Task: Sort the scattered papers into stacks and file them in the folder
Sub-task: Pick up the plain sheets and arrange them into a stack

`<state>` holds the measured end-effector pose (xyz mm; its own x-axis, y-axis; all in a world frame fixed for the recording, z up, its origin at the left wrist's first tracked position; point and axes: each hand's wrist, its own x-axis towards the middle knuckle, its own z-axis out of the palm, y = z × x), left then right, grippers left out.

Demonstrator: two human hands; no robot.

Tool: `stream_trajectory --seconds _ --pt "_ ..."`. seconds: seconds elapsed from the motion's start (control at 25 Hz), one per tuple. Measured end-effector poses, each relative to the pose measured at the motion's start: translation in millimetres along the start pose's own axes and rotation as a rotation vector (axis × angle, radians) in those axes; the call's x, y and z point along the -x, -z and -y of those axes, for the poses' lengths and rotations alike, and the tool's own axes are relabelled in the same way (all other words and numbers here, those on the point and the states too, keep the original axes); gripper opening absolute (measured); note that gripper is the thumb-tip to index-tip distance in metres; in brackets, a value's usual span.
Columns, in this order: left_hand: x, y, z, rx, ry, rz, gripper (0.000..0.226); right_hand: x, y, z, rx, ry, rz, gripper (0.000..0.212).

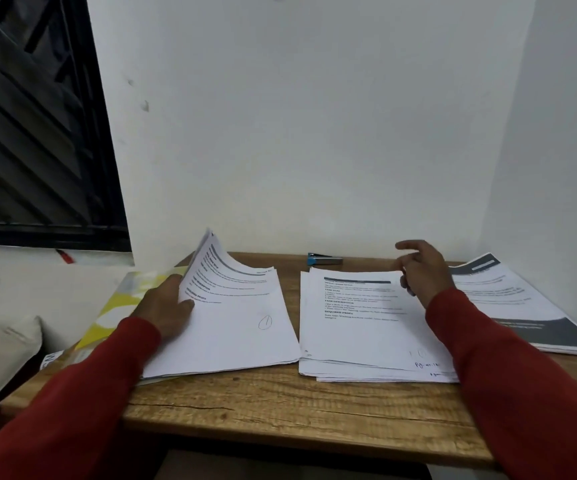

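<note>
Though near paper stacks (366, 323), stapler (325, 260) (blue-tipped)

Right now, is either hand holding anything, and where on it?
The left hand grips the left paper stack by its left edge, curling the sheets up. The right hand hovers open above the middle stack, holding nothing.

Left hand (167, 308) curled; right hand (422, 268) raised, relaxed.

Rough wooden table (280, 403); matt paper stacks (366, 327).
</note>
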<state>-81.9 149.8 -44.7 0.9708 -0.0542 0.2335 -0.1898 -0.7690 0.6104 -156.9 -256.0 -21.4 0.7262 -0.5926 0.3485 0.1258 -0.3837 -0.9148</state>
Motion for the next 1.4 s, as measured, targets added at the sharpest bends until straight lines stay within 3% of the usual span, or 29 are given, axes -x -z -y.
stream_trajectory --seconds 0.16,0.32,0.64,0.88,1.0,1.2,1.28,1.4 --pt "-0.2 -2.1 5.1 -0.012 0.002 -0.009 0.037 -10.1 16.0 -2.6 -0.030 -0.071 -0.149 0.037" --pt "-0.1 -3.3 4.1 -0.005 -0.004 -0.025 0.036 -13.8 26.9 -18.4 0.119 -0.151 -0.104 0.027" --pt "-0.6 -6.6 3.6 0.033 0.009 -0.038 0.035 -12.6 14.6 -25.2 0.278 -0.053 -0.028 0.024" --pt "-4.8 -6.0 11.6 0.152 0.008 -0.049 0.033 -3.1 4.4 -19.6 0.259 0.018 0.043 0.019" --pt "-1.1 -2.2 9.5 0.402 -0.038 -0.090 0.028 18.3 -14.9 -1.7 0.100 0.086 0.177 0.028" --pt "17.5 19.5 -17.7 0.754 -0.238 -0.176 0.023 68.3 -78.5 64.3 -0.100 0.073 0.557 0.072" --pt "24.4 26.0 -26.9 0.811 -0.298 -0.184 0.021 79.7 -96.0 82.1 -0.249 0.092 0.562 0.055" --pt "33.6 32.0 -29.6 0.761 -0.402 -0.242 0.022 91.7 -109.6 95.9 -0.371 0.194 0.415 0.026"
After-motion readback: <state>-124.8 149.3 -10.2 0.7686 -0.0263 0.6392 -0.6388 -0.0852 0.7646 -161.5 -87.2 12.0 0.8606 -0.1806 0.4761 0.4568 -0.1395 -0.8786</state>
